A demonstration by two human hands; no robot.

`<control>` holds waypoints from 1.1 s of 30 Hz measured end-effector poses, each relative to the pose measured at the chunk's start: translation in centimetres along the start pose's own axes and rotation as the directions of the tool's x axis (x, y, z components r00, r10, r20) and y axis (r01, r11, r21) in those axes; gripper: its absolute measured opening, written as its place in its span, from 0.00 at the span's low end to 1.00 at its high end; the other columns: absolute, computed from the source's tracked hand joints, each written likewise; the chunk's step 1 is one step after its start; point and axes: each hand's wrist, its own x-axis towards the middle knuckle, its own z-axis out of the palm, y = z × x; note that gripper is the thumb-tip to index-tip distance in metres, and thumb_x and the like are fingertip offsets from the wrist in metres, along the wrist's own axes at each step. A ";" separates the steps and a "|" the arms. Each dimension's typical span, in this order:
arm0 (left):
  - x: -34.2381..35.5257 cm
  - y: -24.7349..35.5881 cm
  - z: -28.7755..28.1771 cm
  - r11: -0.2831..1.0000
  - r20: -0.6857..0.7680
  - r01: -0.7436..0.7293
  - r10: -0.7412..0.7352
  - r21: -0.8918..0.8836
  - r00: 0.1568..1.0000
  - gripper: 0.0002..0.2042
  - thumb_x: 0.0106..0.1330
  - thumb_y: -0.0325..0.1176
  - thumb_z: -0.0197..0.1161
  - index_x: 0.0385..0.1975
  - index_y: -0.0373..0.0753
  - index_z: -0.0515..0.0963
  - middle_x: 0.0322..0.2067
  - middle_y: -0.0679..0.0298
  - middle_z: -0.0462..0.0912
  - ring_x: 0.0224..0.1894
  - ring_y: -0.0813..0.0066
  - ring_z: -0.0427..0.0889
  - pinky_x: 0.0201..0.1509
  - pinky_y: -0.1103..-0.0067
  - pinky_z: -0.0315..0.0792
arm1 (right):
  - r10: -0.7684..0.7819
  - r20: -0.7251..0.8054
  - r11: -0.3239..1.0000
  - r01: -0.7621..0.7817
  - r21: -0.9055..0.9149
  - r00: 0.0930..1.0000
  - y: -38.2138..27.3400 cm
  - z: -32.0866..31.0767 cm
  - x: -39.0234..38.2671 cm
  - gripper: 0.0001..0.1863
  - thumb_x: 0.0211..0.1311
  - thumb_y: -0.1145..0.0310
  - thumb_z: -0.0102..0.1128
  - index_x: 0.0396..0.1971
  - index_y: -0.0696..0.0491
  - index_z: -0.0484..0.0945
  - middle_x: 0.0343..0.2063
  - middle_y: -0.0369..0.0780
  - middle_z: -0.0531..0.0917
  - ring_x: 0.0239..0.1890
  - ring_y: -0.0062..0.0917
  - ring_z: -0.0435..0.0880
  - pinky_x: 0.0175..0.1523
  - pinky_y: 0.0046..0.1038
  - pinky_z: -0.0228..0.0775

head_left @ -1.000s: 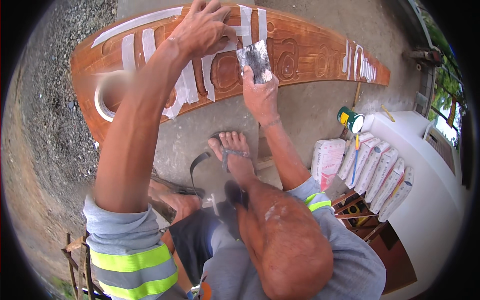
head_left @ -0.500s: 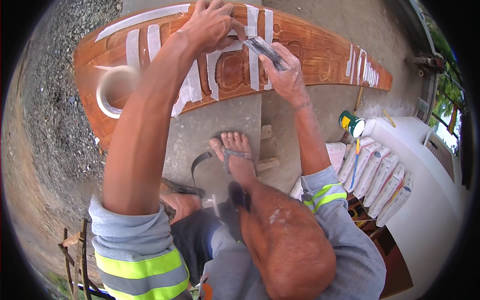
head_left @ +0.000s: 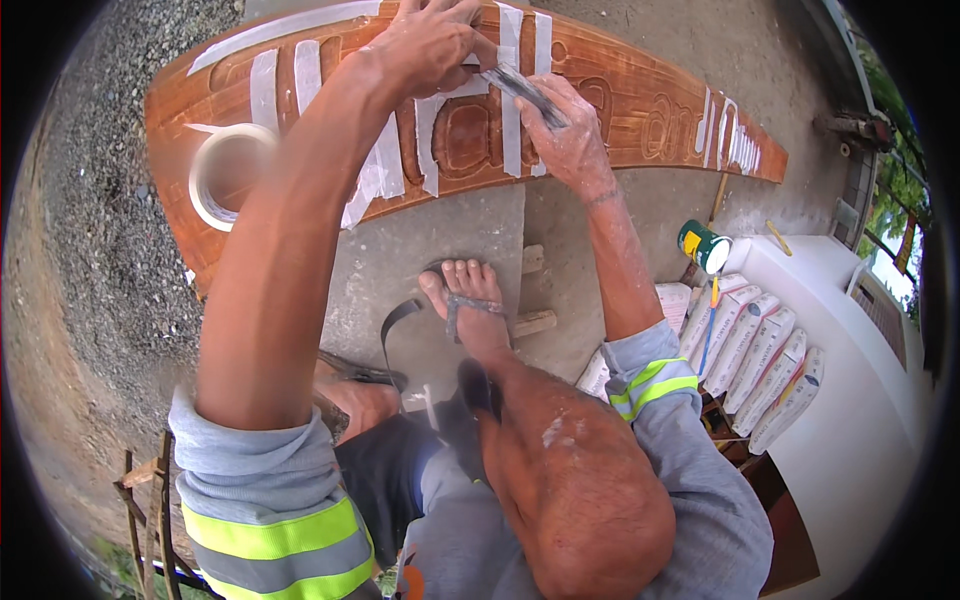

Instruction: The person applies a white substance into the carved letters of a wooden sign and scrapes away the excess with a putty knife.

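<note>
A long, tapering brown wooden board [head_left: 630, 110] with carved outlines lies before me, partly covered by whitish masking tape strips [head_left: 508, 130]. My left hand [head_left: 435, 48] rests over its far edge, fingers bent and apart. One digit reaches down to a short piece of tape, and some fingertips are hidden. In my right hand [head_left: 570, 135] is a grey, smeared flat-bladed tool [head_left: 530, 95], slanting left over the tape. Its tip is close to my left hand's lowest digit. A roll of masking tape [head_left: 205, 185] sits at the board's left end, beside my left forearm.
Gravel [head_left: 95, 190] borders the board on the left. My sandalled foot [head_left: 470, 300] stands on the concrete slab [head_left: 370, 270] in front. To the right are a green paint can [head_left: 700, 245], stacked white bags [head_left: 765, 355] and a white wall [head_left: 850, 420]. Wooden sticks [head_left: 150, 510] stand lower left.
My right hand has shifted slightly left and turned the tool, so its face looks narrower. My left hand stays in nearly the same place.
</note>
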 end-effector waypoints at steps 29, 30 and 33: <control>-0.3 -0.2 0.0 0.998 -0.016 -0.015 0.016 0.059 1.000 0.07 0.62 0.42 0.69 0.38 0.61 0.88 0.46 0.61 0.78 0.57 0.56 0.71 0.57 0.56 0.64 | -0.046 -0.025 0.999 0.046 0.003 0.999 0.7 0.2 0.0 0.07 0.66 0.76 0.61 0.40 0.61 0.82 0.37 0.49 0.84 0.42 0.47 0.84 0.48 0.40 0.77; -0.4 -0.3 0.1 0.998 -0.015 -0.010 0.011 0.059 1.000 0.07 0.62 0.42 0.69 0.38 0.61 0.88 0.46 0.61 0.78 0.57 0.56 0.71 0.57 0.56 0.64 | -0.048 -0.022 0.999 0.048 0.006 0.999 0.6 0.2 0.1 0.07 0.66 0.76 0.61 0.40 0.61 0.82 0.37 0.49 0.84 0.42 0.47 0.84 0.48 0.40 0.77; -0.5 -0.4 0.3 0.998 -0.051 -0.017 0.020 0.057 0.999 0.07 0.62 0.43 0.69 0.39 0.62 0.88 0.46 0.61 0.78 0.57 0.57 0.71 0.57 0.57 0.64 | -0.030 -0.013 0.999 0.030 0.019 0.999 0.5 0.2 0.0 0.07 0.65 0.76 0.61 0.40 0.62 0.82 0.37 0.49 0.84 0.42 0.46 0.84 0.48 0.40 0.76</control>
